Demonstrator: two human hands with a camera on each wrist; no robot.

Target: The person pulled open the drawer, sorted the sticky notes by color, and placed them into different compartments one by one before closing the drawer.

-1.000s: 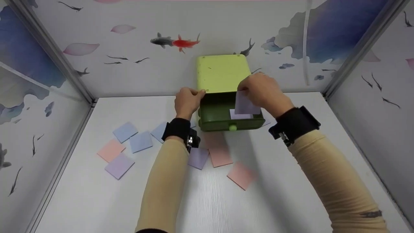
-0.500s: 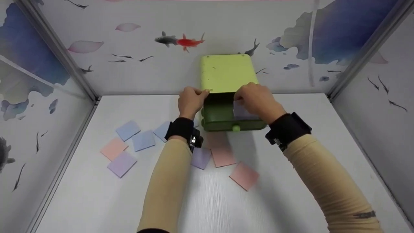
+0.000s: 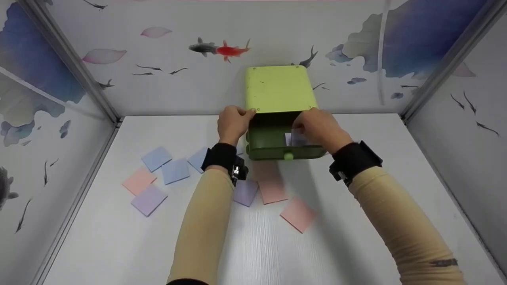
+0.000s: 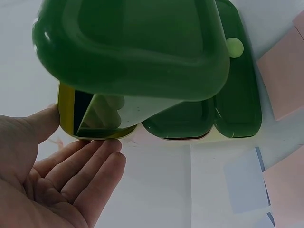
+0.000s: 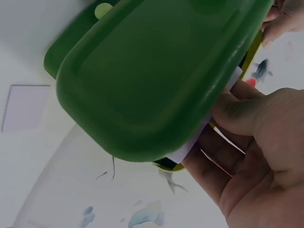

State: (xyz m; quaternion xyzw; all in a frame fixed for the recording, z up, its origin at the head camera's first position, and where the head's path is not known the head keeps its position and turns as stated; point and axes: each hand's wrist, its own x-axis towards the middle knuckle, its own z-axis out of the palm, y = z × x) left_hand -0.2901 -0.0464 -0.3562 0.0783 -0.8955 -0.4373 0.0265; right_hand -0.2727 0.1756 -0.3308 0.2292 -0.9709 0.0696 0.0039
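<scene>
A small drawer cabinet (image 3: 280, 89) with a yellow-green top stands against the back wall, its green top drawer (image 3: 263, 136) pulled out. My left hand (image 3: 233, 123) holds the cabinet's left front edge; in the left wrist view the thumb (image 4: 45, 122) lies on one side of that edge and the fingers on the other. My right hand (image 3: 320, 126) reaches into the drawer and pinches a purple square card (image 3: 300, 137). Another pale purple card (image 3: 288, 139) shows beside it inside the drawer. In the right wrist view the drawer front hides much of the held card (image 5: 187, 146).
Blue cards (image 3: 175, 171), pink cards (image 3: 298, 214) and purple cards (image 3: 149, 200) lie scattered on the white table (image 3: 253, 253), several left of the cabinet and others before it. Lower drawers (image 4: 240, 95) with round knobs are pushed in. Printed walls enclose the table.
My right hand has come down into the drawer with the purple card, then shifted slightly right. My left hand stays on the cabinet edge. The head view has shifted a little.
</scene>
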